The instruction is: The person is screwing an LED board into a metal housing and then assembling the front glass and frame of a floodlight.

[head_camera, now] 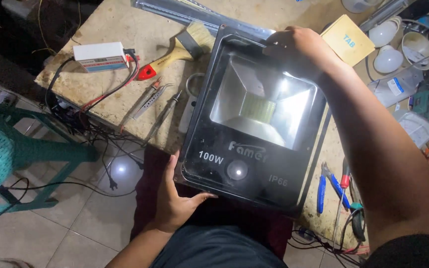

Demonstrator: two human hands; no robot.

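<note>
Head view looks down on a large black floodlight [254, 124] that the person holds at the near edge of a worn, stained workbench [110, 34]. The floodlight lies face up and tilted, its far part over the bench and its near end jutting past the edge above the person's lap. Its glass front shows a shiny square reflector with a pale yellow panel of small lights in the middle, and a small round lens sits lower down on the black frame. The left hand [177, 196] cups the near left corner of the floodlight from below, thumb stretched along the bottom edge and fingers hidden under the housing. The right hand [299, 47] is closed over the far top edge of the frame, fingers curled over the rim. On the bench to the left of the lamp lie a paintbrush [187, 47] with a red and yellow handle, a white rectangular meter [100, 56] with red and black leads, and a pair of tweezers [147, 101] near a slim probe. Blue-handled pliers [329, 186] rest just beside the lamp's right edge. Beyond the right hand sits a small yellow box [348, 39], and further right a few white bulbs [386, 47] lie among clutter. A green plastic stool [11, 149] stands on the tiled floor at the left.
</note>
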